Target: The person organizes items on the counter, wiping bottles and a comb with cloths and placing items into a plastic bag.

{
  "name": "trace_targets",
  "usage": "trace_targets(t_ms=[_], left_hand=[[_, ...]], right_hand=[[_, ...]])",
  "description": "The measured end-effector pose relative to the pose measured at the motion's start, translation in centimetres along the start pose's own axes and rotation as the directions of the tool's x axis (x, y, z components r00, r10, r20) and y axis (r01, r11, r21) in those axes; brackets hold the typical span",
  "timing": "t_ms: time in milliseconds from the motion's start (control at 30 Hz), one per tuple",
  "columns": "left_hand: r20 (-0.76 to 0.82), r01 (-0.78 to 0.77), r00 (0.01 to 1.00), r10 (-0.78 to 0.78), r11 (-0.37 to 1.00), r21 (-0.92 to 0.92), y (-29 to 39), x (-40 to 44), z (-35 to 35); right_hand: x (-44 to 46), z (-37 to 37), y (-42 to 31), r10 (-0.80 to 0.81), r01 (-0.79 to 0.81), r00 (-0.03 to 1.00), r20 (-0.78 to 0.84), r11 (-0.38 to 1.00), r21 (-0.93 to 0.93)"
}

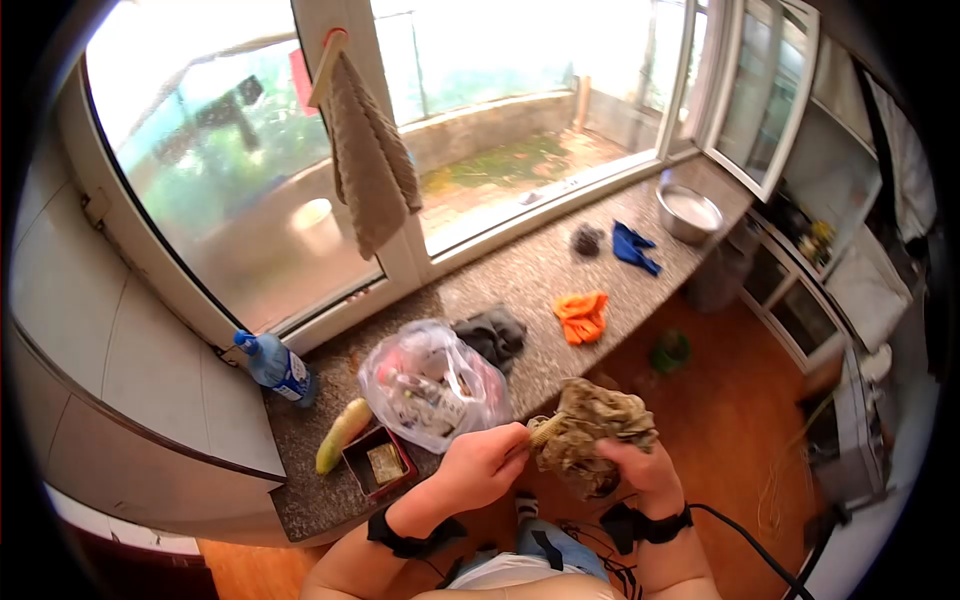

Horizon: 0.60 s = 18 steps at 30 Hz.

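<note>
A crumpled, brown-stained cloth (598, 425) hangs between my two hands, just off the counter's front edge. My left hand (488, 465) is closed on its left end, the fingers pinched together. On the right side, my right hand (643, 468) grips the bunched fabric with the thumb lying on top. Closest to my left hand on the counter is a translucent plastic bag (425, 415) with mixed items inside. A dark grey cloth (492, 338) lies against the bag, and an orange cloth (582, 318) sits farther right.
Along the granite counter (465, 285) are a blue-capped bottle (278, 370), a pale green daikon (343, 435), a small dark box (378, 462), a scouring ball (586, 239), a blue cloth or glove (633, 248) and a metal basin (690, 215). A towel (370, 150) hangs by the window.
</note>
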<state>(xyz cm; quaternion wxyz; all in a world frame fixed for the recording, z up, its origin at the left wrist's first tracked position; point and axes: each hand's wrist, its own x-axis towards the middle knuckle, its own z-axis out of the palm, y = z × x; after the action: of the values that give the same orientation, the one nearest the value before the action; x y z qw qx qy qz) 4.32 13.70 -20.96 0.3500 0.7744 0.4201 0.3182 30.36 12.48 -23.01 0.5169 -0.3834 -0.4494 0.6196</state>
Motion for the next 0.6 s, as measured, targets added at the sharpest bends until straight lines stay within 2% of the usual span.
trace_targets(t_ms=[33, 67, 100, 167, 200, 233, 300, 367, 433, 467, 500, 533, 567, 600], left_hand=[[0.007, -0.058, 0.998, 0.058, 0.995, 0.078, -0.2, -1.0, 1.1], [0.024, -0.105, 0.994, 0.103, 0.985, 0.133, -0.4, -2.1, 2.1], [0.043, -0.116, 0.993, 0.112, 0.986, 0.118, -0.2, -3.2, 2.7], [0.069, -0.253, 0.967, 0.244, 0.953, 0.169, 0.3, -5.5, 3.8], [0.09, -0.263, 0.964, 0.251, 0.951, 0.164, 0.3, -6.5, 4.3], [0.1, -0.274, 0.96, 0.26, 0.949, 0.156, 0.8, -7.3, 4.7], [0.084, -0.252, 0.966, 0.245, 0.964, 0.087, 1.6, -9.0, 5.7], [0.101, -0.256, 0.963, 0.251, 0.966, 0.039, 2.3, -10.3, 6.7], [0.103, -0.173, 0.979, 0.176, 0.984, -0.037, 2.4, -11.6, 8.0], [0.092, -0.169, 0.98, 0.175, 0.983, -0.072, 2.4, -12.1, 8.4], [-0.058, -0.082, 0.996, 0.071, 0.973, -0.216, 2.6, -12.4, 9.0], [-0.051, 0.049, 0.996, -0.075, 0.92, -0.389, 3.0, -12.4, 8.4], [-0.02, 0.167, 0.977, -0.212, 0.821, -0.546, 3.3, -12.0, 7.5], [-0.004, 0.14, 0.987, -0.162, 0.866, -0.48, 3.5, -11.6, 7.3]], right_hand=[[-1.0, 2.3, -1.2, -0.084, 0.088, 0.996, 0.028, 0.959, -0.27], [-2.2, 3.8, -1.7, -0.146, 0.167, 0.986, 0.083, 0.838, -0.519], [-3.5, 3.9, -1.1, -0.144, 0.153, 0.988, 0.058, 0.836, -0.527], [-5.6, 3.6, 1.0, -0.145, 0.162, 0.986, 0.085, 0.689, -0.707], [-6.7, 3.8, 1.5, -0.148, 0.144, 0.988, 0.049, 0.752, -0.644], [-7.9, 3.9, 1.8, -0.152, 0.137, 0.988, 0.034, 0.75, -0.648], [-10.5, 3.9, 2.5, -0.047, 0.028, 0.998, -0.048, 0.94, -0.341], [-12.5, 3.5, 2.4, -0.007, -0.006, 0.999, -0.037, 0.941, -0.338], [-14.5, 2.3, 2.4, 0.037, -0.041, 0.999, -0.018, 0.938, -0.344], [-15.6, 1.3, 3.0, 0.072, -0.079, 0.997, -0.032, 0.892, -0.445], [-16.6, 0.1, 3.8, 0.107, -0.114, 0.993, -0.043, 0.834, -0.54], [-17.6, -2.0, 5.0, 0.059, -0.027, 0.998, 0.012, 0.627, -0.778], [-19.1, -3.1, 5.6, 0.044, -0.018, 0.999, 0.012, 0.626, -0.78], [-20.2, -4.0, 5.9, 0.034, -0.131, 0.989, -0.141, 0.63, -0.765]])
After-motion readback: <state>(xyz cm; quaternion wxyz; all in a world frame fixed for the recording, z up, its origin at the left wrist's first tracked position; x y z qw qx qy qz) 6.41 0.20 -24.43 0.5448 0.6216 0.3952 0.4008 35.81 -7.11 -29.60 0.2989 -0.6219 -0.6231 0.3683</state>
